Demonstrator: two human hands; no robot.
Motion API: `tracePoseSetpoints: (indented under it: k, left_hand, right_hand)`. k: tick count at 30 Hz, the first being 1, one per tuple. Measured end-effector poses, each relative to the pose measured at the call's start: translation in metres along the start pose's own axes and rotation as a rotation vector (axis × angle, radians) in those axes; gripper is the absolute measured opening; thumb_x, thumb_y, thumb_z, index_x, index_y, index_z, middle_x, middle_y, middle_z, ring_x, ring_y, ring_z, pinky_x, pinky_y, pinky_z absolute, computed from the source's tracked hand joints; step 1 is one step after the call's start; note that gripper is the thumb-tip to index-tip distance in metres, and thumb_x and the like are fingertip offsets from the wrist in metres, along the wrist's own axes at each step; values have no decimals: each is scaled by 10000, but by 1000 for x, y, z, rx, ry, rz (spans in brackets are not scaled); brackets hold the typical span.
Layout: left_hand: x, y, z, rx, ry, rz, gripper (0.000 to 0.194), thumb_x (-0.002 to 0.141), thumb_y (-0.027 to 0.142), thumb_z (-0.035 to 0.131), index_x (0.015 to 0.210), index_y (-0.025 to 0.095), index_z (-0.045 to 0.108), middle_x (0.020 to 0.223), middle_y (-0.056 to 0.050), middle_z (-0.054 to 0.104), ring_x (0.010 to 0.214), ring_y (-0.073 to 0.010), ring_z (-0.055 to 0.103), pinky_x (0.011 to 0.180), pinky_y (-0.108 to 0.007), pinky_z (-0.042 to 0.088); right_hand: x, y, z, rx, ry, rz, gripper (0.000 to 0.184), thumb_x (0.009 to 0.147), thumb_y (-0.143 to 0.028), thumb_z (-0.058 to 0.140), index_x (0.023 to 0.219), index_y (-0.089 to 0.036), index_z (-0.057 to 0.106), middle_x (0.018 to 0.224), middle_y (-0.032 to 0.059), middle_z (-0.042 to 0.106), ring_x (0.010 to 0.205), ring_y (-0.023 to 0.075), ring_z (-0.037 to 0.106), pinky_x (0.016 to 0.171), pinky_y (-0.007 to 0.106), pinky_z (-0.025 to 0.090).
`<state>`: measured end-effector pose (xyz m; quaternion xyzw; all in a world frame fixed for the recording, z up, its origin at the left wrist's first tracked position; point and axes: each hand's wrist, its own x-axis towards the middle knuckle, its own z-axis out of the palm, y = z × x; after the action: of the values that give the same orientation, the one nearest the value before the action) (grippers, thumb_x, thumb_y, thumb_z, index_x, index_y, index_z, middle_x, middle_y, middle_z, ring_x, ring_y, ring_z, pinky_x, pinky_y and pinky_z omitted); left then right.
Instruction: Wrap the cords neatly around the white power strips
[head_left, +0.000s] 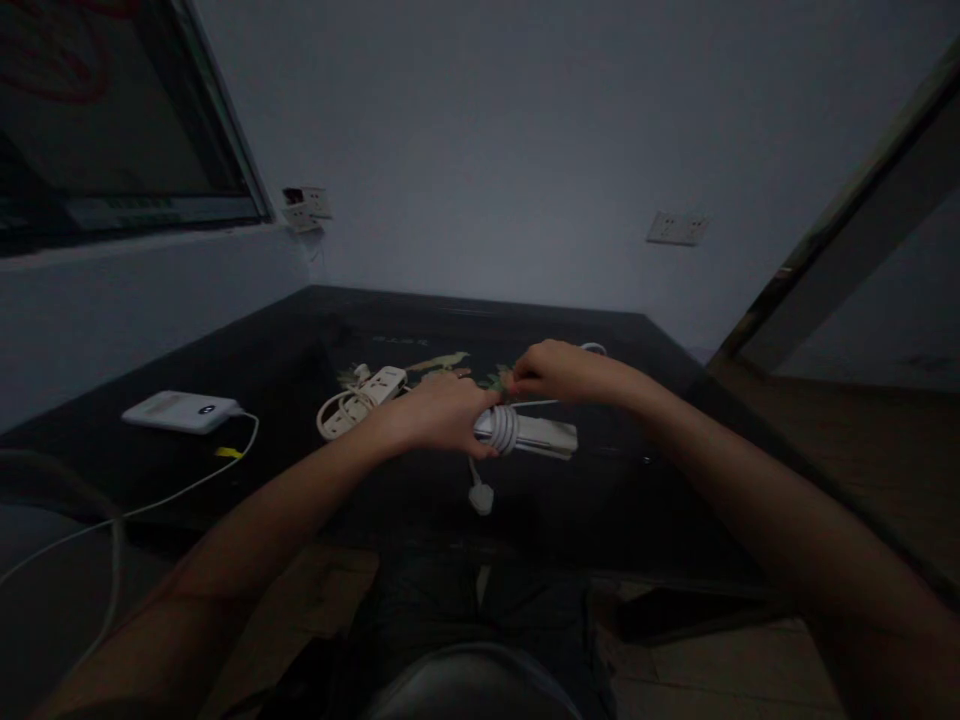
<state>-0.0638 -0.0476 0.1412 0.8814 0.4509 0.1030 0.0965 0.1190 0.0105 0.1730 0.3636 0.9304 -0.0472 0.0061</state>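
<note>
White cord (506, 428), wound in several close loops around a pale power strip (553, 436), just below the right hand (551, 368). Gripped at its left end in the left hand (450, 412), with thumb on the near side. On the right, fingers bent inward, tips close together above the loops; impossible to tell whether pinching the cord. Below the left fingertips, a white plug (481, 497) over the black table (570, 520). Left of the left hand, partly behind the wrist, a second power strip (388, 383) with coiled cable (324, 413). Farther left, well apart from both hands, a white box (180, 411) with a thin wire (187, 488), just beside a yellow tag (229, 453). Beyond the right hand, sockets (677, 228) on the wall (487, 150).
</note>
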Motion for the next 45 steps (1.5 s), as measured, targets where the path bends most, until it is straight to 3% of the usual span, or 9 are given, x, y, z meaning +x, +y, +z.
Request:
tracePoseSetpoints:
  k: [3,7,17,23,28,33,36,41,45]
  left_hand:
    - [-2,-1,8,259,14,-63,580,702,438,674,1212,184,571,969,-131,698,921,-326,642,801,-408,459]
    - [-2,-14,26,261,128,-114,714,768,492,607,1405,266,375,1117,-123,669,971,-313,641,783,-394,477]
    - [2,-44,61,-27,362,-121,658,784,414,630,1377,266,388,1351,-95,536,1162,-297,563,906,-403,471]
    - [4,-55,57,-52,504,-172,651,784,400,646,1365,260,390,1291,-98,582,1096,-288,601,865,-382,479]
    - [-2,-70,34,19,603,-281,618,793,452,629,1338,256,414,1147,-103,649,977,-277,642,794,-359,478]
    - [-2,-75,-4,66,677,-316,625,775,475,642,1322,261,428,1059,-101,670,907,-276,650,747,-352,469]
    - [2,-73,-32,109,716,-328,632,763,477,652,1320,268,441,1036,-99,672,892,-279,645,741,-355,464]
    - [8,-65,-83,120,835,-284,626,753,424,671,1314,252,449,1040,-85,659,917,-261,626,771,-339,455]
    - [9,-60,-119,109,943,-237,615,744,430,673,1290,242,463,1008,-69,660,917,-252,624,778,-334,457]
  right_hand:
    - [-3,-7,-5,-2,-15,60,231,858,-285,543,871,-167,741,780,71,702,631,145,577,584,267,348]
    - [-9,-13,2,44,24,105,277,904,-281,483,973,-177,730,896,97,723,756,180,641,652,262,409]
    - [-19,-45,45,-74,236,213,431,942,-190,375,1365,-202,462,1150,132,666,941,261,663,719,343,493]
    - [-30,-37,44,33,328,289,415,900,-192,455,1315,-179,470,1064,148,673,826,254,666,647,333,476]
    - [-50,-1,49,811,158,79,231,898,-281,472,1069,-139,531,617,4,602,537,139,578,536,249,419]
    - [-65,34,48,1143,165,-157,287,906,-418,505,921,-151,608,643,-4,576,619,118,556,620,253,425]
    - [-69,45,27,1114,189,-199,273,913,-404,520,984,-160,618,663,-7,579,699,131,587,687,267,444]
    - [-73,38,-41,814,96,-207,270,906,-397,535,929,-153,648,756,33,666,740,140,620,710,273,463]
    - [-77,26,-92,639,202,-140,310,861,-447,570,797,-160,666,752,49,692,745,160,640,712,286,473]
